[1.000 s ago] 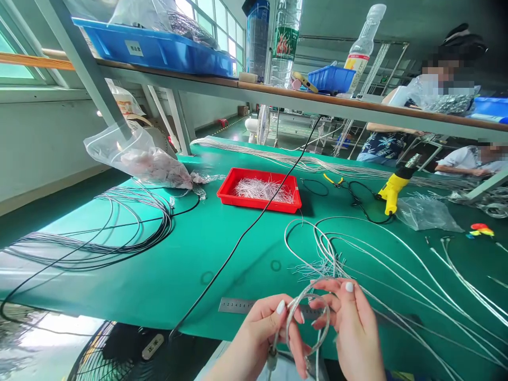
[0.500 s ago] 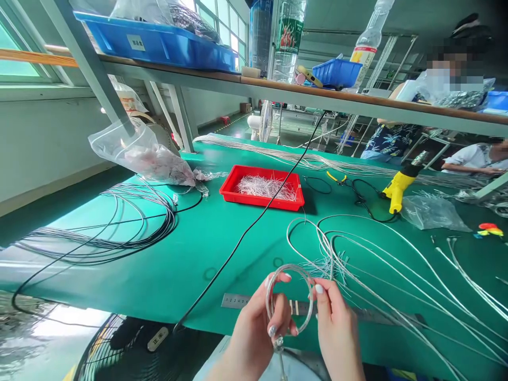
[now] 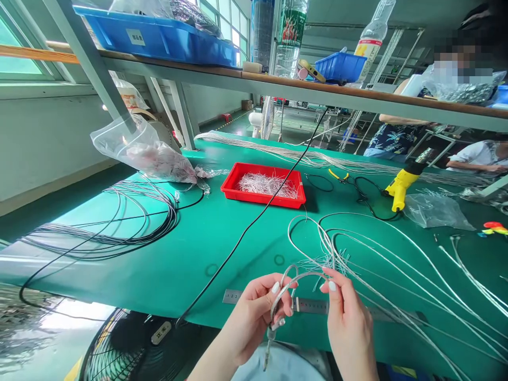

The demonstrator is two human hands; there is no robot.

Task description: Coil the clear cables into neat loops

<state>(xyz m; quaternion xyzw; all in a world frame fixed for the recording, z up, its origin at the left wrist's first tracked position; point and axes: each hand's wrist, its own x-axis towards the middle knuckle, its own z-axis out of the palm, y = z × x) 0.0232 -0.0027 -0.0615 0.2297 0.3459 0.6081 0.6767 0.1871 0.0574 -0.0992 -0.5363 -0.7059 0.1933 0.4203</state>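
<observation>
Head view: a looped silver braided cable point(image 3: 304, 275) is held at lower centre of the frame, clamped by the fingers point(image 3: 282, 307) of the left hand point(image 3: 248, 323), its arc running rightward to the right hand point(image 3: 349, 325), whose closed fingers point(image 3: 327, 286) lie against it, though a firm grip cannot be told.
</observation>
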